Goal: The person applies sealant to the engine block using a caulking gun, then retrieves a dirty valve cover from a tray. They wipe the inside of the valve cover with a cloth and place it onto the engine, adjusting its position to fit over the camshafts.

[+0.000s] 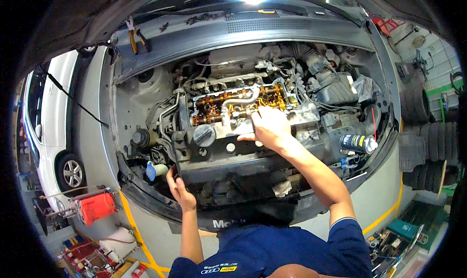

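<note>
A black plastic valve cover (233, 167) with a round oil filler cap (204, 135) is tilted over the front of the engine bay. My left hand (182, 190) holds its left end, with the fingers partly behind the edge. At its far edge, right of the middle, my right hand (271, 128) is closed on the cover, thumb lying on the near face. Just beyond that edge, the uncovered cylinder head (238, 99) shows oily, amber-stained camshafts. A pale curved pipe (243, 101) crosses above it. The cover hides the front of the engine.
On the right front of the bay lies a spray can (358, 144) with a red straw. A blue-capped filler neck (152, 170) rises at the left front. Pliers (134, 39) and a yellow-handled tool (266, 11) rest near the windscreen. A white car (53, 103) stands at left, stacked tyres (428, 142) at right.
</note>
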A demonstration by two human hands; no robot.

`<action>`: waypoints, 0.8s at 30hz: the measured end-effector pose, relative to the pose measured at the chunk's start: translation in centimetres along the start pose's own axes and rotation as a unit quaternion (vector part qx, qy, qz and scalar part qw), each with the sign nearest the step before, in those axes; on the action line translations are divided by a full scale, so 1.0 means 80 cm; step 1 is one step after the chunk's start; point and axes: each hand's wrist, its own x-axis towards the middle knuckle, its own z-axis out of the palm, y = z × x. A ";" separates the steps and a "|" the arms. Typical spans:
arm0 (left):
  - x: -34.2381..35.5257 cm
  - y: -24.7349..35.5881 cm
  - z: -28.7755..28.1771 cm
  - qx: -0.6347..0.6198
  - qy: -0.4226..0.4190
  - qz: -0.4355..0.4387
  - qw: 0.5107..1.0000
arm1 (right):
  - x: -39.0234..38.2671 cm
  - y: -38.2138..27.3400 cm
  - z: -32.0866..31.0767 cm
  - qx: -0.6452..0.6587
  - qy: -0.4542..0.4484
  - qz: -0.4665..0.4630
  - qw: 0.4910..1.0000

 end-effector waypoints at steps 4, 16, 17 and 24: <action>0.032 -0.023 0.024 -0.004 -0.024 0.004 1.000 | 0.020 0.026 0.011 -0.013 -0.004 0.007 1.000; 0.155 -0.062 0.093 0.233 -0.044 0.139 0.961 | 0.092 0.111 0.093 -0.078 0.045 -0.032 0.995; 0.162 -0.063 0.096 0.249 -0.040 0.146 0.957 | 0.097 0.114 0.097 -0.081 0.040 -0.031 0.995; 0.199 -0.076 0.107 0.297 -0.042 0.145 0.943 | 0.122 0.127 0.141 -0.059 0.050 -0.034 0.996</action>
